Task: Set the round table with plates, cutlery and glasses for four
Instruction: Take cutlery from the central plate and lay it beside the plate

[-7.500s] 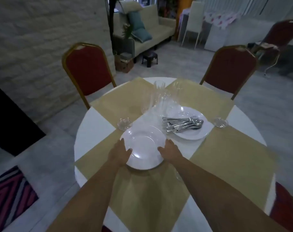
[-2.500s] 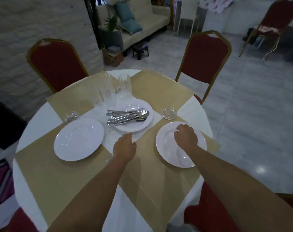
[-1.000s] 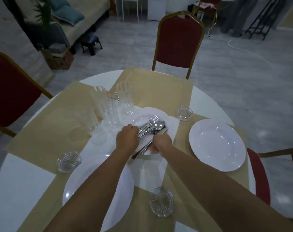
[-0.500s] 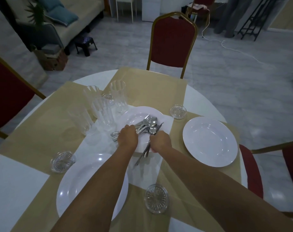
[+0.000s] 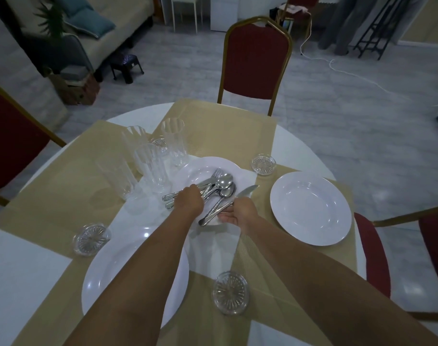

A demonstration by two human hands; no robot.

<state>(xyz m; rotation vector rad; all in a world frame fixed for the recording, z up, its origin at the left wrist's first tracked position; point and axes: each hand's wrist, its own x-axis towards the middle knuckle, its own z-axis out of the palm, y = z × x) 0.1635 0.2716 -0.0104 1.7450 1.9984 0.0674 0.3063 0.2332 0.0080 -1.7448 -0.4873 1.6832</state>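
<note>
On the round white table (image 5: 295, 151) a white plate (image 5: 200, 171) in the middle carries a pile of cutlery (image 5: 219, 187). My left hand (image 5: 189, 202) grips a bundle of that cutlery on the plate. My right hand (image 5: 240, 213) holds a knife (image 5: 245, 192) and a spoon handle just beside it. Another white plate (image 5: 310, 208) lies on the right placemat, and a third plate (image 5: 105, 278) lies near me, partly under my left arm. Several clear glasses (image 5: 150, 156) stand clustered left of the middle plate.
Small glass coasters sit at the far right (image 5: 263, 164), left (image 5: 91, 238) and near edge (image 5: 230, 292). Beige placemats (image 5: 225, 128) cover the table. Red chairs stand at the far side (image 5: 256, 61), the left (image 5: 10, 136) and the right (image 5: 435, 248).
Both hands stayed at the middle plate. My right hand has drawn the knife and a spoon apart from the pile, towards the right, while my left hand keeps hold of the remaining cutlery.
</note>
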